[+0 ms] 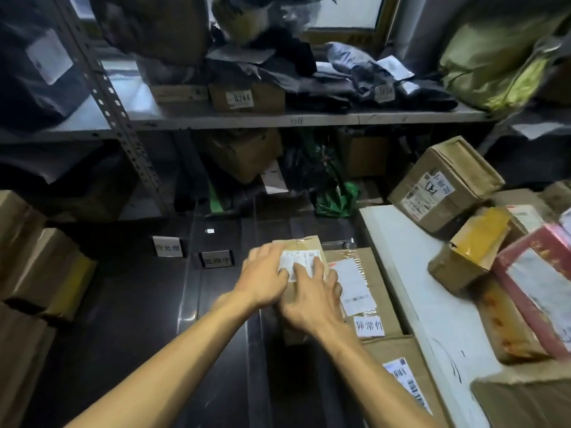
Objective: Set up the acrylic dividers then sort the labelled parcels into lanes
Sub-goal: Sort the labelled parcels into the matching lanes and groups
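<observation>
A small brown cardboard parcel [309,247] with a white label lies on the dark table [123,304], in the lane beside a flat brown parcel [370,273]. My left hand [265,276] rests on its left side and top. My right hand [312,301] presses on its near end, fingers spread over the label. Clear acrylic dividers [188,273] [256,217] stand upright on the table, forming lanes. Small lane signs [167,246] [216,258] stand at the far ends of two lanes, and a white tag [369,326] lies on the flat parcel.
A white board [432,304] borders the lanes on the right, with several parcels piled on it, among them a red box [531,282] and a large brown box [445,193]. More boxes [31,267] are stacked at left. Metal shelving [278,118] full of bags stands behind.
</observation>
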`<state>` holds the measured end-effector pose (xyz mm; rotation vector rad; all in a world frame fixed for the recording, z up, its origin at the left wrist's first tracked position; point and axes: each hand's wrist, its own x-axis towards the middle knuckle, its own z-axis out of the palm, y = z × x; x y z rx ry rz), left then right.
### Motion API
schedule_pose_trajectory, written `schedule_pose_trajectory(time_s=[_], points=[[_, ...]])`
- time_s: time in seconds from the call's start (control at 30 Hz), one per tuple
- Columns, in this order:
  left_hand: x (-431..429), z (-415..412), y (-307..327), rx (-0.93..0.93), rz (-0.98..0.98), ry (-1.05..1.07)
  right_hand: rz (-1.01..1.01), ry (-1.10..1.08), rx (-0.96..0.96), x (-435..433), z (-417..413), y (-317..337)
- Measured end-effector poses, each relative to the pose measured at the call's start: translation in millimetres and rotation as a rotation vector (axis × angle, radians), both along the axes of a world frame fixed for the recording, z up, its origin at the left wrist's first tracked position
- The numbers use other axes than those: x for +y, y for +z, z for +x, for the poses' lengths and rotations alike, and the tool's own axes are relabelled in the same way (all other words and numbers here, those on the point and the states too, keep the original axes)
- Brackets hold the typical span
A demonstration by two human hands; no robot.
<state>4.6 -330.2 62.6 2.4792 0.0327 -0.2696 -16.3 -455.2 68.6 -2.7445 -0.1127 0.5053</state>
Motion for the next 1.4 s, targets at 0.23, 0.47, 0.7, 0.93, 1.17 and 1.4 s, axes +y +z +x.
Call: schedule_pose_trajectory(time_s=[0.23, 0.47, 0.7, 0.93, 1.17, 1.4], points=[[-21, 9, -30, 0.138, 0.426, -0.360, -0.085, 0.074, 0.145, 3, 12, -46], [-25, 8, -51, 0.259, 0.434, -0.402, -0.061, 0.165, 0.278, 2, 14, -84], [-25, -3, -49, 0.259, 0.307, -0.343, -0.106, 0.200, 0.285, -5, 14, -80], [4, -2, 8, 0.099, 0.169, -0.201, 0.052, 0.219, 0.096, 6, 26, -10], [97, -54, 89, -0.103, 0.027, 0.139, 0.262, 0.431, -0.121, 94, 9, 72], [239, -166, 160, -0.346, 0.017, 0.380, 0.664, 0.532, -0.114, 227, -62, 149]])
